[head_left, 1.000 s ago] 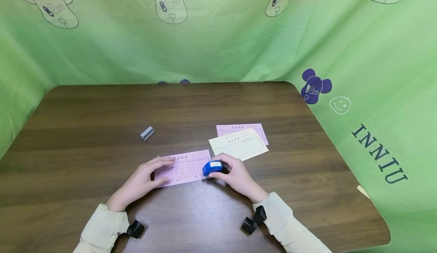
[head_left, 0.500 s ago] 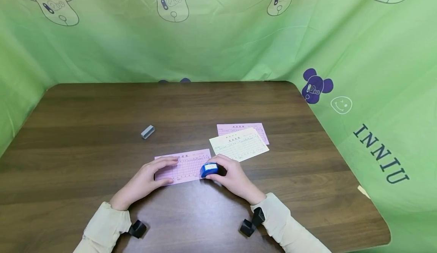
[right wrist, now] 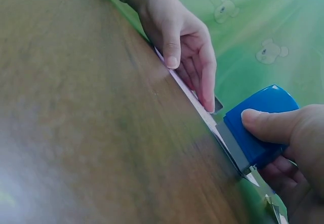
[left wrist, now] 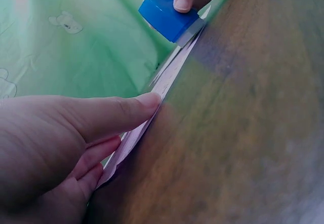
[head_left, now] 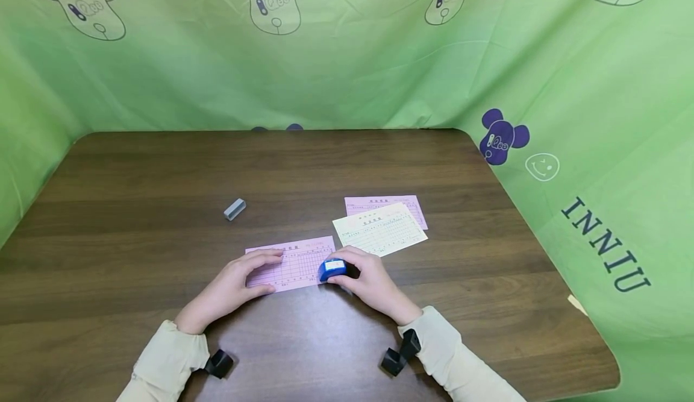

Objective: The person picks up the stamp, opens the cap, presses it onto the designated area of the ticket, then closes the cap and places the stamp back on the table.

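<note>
A pink printed form (head_left: 298, 263) lies flat in front of me. My left hand (head_left: 237, 278) rests on its left end, thumb at the near edge and fingers farther up the sheet. My right hand (head_left: 371, 278) grips a blue stamp (head_left: 332, 268) with a white label on top, at the form's lower right corner. In the right wrist view, the thumb presses the side of the stamp (right wrist: 260, 125), whose grey base (right wrist: 233, 143) stands down against the paper. The left wrist view also has the stamp (left wrist: 167, 15) at the form's far end. The stamp's underside is hidden.
A small grey block, perhaps a cap (head_left: 235, 209), lies beyond my left hand. A cream form (head_left: 379, 230) overlaps another pink form (head_left: 387, 203) at the right, just beyond my right hand. Green printed cloth (head_left: 347, 76) hangs behind the brown table (head_left: 162, 179).
The stamp in my right hand has shifted slightly left over the form's corner, and then stayed there. My left hand has moved a little to the right on the sheet.
</note>
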{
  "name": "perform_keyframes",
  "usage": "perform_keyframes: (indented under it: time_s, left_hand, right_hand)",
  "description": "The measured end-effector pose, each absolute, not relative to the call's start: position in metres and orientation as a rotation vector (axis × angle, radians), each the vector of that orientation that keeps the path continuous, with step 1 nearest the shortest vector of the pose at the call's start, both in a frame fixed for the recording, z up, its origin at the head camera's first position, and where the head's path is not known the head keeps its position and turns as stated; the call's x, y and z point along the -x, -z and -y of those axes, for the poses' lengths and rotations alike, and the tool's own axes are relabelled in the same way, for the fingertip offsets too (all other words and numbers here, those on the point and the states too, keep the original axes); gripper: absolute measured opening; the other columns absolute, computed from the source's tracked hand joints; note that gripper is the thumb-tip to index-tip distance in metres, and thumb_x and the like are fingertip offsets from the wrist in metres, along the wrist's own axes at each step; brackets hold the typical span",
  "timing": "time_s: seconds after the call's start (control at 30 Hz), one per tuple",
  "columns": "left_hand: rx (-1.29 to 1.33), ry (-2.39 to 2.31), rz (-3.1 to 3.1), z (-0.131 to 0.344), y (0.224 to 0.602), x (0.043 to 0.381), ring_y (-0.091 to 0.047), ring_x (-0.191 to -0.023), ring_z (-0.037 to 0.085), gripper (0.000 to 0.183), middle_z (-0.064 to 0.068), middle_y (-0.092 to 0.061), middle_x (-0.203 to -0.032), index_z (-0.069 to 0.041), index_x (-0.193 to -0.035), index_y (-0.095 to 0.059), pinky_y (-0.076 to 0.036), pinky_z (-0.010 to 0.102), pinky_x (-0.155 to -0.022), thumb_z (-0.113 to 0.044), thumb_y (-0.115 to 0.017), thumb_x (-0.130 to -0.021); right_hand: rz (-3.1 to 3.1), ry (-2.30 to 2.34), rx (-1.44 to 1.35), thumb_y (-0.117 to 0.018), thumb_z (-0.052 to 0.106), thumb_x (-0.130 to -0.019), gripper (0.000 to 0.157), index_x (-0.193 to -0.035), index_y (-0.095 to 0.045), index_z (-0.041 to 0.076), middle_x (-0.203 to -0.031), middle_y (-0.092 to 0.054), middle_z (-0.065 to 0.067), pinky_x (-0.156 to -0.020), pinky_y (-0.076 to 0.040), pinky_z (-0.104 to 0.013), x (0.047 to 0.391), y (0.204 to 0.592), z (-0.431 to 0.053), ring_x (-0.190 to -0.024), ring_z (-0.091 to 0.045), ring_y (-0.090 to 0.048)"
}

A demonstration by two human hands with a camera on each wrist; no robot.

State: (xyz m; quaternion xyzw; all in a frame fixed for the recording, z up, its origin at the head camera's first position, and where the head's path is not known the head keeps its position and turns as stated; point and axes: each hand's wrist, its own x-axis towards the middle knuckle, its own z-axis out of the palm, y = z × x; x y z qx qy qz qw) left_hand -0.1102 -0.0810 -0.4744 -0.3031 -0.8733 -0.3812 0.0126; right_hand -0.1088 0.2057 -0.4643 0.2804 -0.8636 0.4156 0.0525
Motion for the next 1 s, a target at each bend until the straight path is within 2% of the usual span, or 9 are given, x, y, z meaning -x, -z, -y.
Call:
perform_keyframes:
  time_s: [0.17, 0.4, 0.7, 1.0]
  left_hand:
    - [0.938, 1.184, 2.729, 0.0811, 0.4731, 0.1100, -0.056, -0.125, 0.029, 0.046, 0.009, -0.061, -0.133, -0.008, -0.122, -0.064, -0.039, 0.039, -0.107, -0.012, -0.078, -0.078]
    - [0.945, 1.196, 2.719, 0.0817, 0.4728, 0.1097, -0.056, -0.125, 0.029, 0.046, 0.010, -0.061, -0.133, -0.008, -0.122, -0.065, -0.037, 0.029, -0.109, -0.012, -0.078, -0.078]
    - [0.949, 1.196, 2.714, 0.0816, 0.4719, 0.1094, -0.055, -0.124, 0.028, 0.045, 0.010, -0.061, -0.133, -0.008, -0.121, -0.065, -0.044, 0.036, -0.101, -0.011, -0.078, -0.078]
    - [0.946, 1.218, 2.714, 0.0813, 0.4708, 0.1096, -0.055, -0.125, 0.028, 0.045, 0.010, -0.061, -0.133, -0.008, -0.121, -0.065, -0.044, 0.033, -0.102, -0.010, -0.079, -0.078]
  right_hand:
    - [2.637, -1.247, -0.861, -0.078, 0.012, -0.080, 0.028, -0.107, -0.070, 0.010, -0.106, -0.070, -0.003, -0.091, -0.052, -0.031, 0.1095, 0.4654, -0.2058, -0.101, -0.016, -0.065]
    - [2.653, -1.238, -0.873, -0.077, 0.012, -0.081, 0.027, -0.108, -0.070, 0.010, -0.107, -0.070, -0.004, -0.093, -0.052, -0.033, 0.1096, 0.4652, -0.2060, -0.103, -0.017, -0.065]
    - [2.647, -1.234, -0.898, -0.076, 0.012, -0.082, 0.027, -0.108, -0.069, 0.009, -0.107, -0.070, -0.004, -0.093, -0.051, -0.032, 0.1087, 0.4631, -0.2042, -0.102, -0.016, -0.065]
    - [2.657, -1.237, -0.905, -0.076, 0.012, -0.082, 0.027, -0.108, -0.069, 0.009, -0.106, -0.070, -0.004, -0.092, -0.051, -0.032, 0.1078, 0.4619, -0.2033, -0.102, -0.015, -0.064]
